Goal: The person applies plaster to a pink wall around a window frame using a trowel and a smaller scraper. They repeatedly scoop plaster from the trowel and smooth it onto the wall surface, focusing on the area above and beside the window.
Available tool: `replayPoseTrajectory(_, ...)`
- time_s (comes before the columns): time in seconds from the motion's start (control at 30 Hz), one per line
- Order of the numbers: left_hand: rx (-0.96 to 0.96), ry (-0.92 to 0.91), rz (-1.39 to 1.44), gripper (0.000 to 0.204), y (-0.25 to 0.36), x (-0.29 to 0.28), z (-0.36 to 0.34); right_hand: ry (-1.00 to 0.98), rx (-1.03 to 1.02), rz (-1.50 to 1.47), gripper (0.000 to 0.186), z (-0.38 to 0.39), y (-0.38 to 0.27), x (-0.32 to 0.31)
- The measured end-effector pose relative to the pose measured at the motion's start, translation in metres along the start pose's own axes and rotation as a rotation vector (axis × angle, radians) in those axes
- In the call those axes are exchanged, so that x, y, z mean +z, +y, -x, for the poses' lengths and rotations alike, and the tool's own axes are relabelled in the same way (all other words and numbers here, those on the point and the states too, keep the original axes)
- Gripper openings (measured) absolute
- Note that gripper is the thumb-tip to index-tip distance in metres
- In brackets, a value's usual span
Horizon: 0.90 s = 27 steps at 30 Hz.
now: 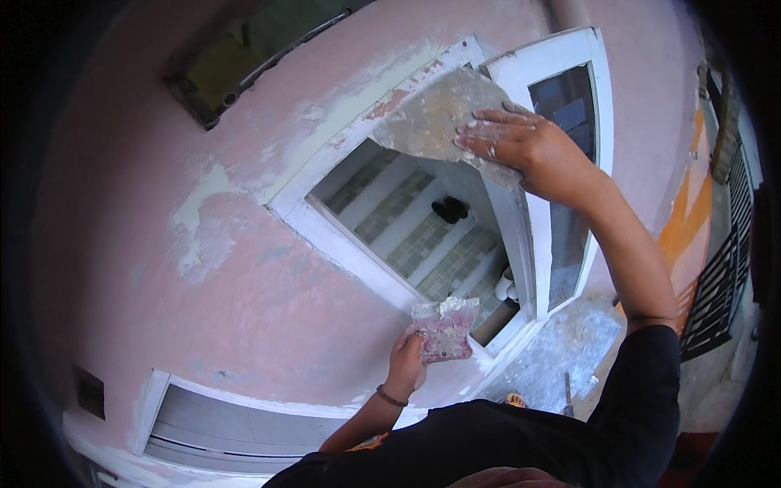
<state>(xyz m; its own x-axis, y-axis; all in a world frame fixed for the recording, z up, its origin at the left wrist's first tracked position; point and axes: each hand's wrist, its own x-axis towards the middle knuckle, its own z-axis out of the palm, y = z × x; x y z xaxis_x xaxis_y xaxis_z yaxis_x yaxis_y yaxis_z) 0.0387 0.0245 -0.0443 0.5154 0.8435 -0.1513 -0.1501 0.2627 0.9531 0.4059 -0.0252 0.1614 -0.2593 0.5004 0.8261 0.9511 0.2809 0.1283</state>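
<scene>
My right hand point(508, 146) grips a wide, flat grey-brown sheet point(431, 114) spotted with white. Its fingers lie over the sheet's face, and the thumb is hidden. The sheet covers the upper part of a white window frame point(358, 256); whether it touches the frame, I cannot tell. Lower down, my left hand point(407, 358) is closed round the edge of a small reddish, smeared flat piece point(446, 337). A lump of white paste point(451, 306) sits on its upper edge. The pink wall point(268, 325) beside the frame carries pale patches of filler point(199, 199).
An opened window sash point(598, 89) stands out at the right of the frame. Through the opening show tiled steps point(423, 256) and dark shoes point(449, 210). Below lie a whitish, stained sheet point(561, 346) and a handled tool point(568, 390). A black railing point(720, 285) runs at far right.
</scene>
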Motion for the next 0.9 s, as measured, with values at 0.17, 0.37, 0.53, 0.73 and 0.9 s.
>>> replayPoseTrajectory(0.17,0.021,0.044,0.015,0.027,-0.003,-0.003,0.006,-0.041,0.063,0.019,0.059,0.030,-0.038,-0.003)
replayPoseTrajectory(0.37,0.024,0.090,0.095,0.025,-0.005,-0.009,0.022,0.110,0.039,0.011,0.056,0.019,-0.060,0.014)
replayPoseTrajectory(0.53,0.044,0.103,0.147,0.025,-0.002,-0.009,0.025,0.124,0.042,0.061,0.061,0.001,-0.060,0.020)
replayPoseTrajectory(0.73,0.050,0.097,0.171,0.025,-0.001,-0.011,0.027,0.147,0.024,0.063,0.060,-0.007,-0.060,0.019)
replayPoseTrajectory(0.9,0.057,0.110,0.143,0.026,0.001,-0.013,0.026,0.154,0.009,0.076,0.058,-0.008,-0.059,0.020)
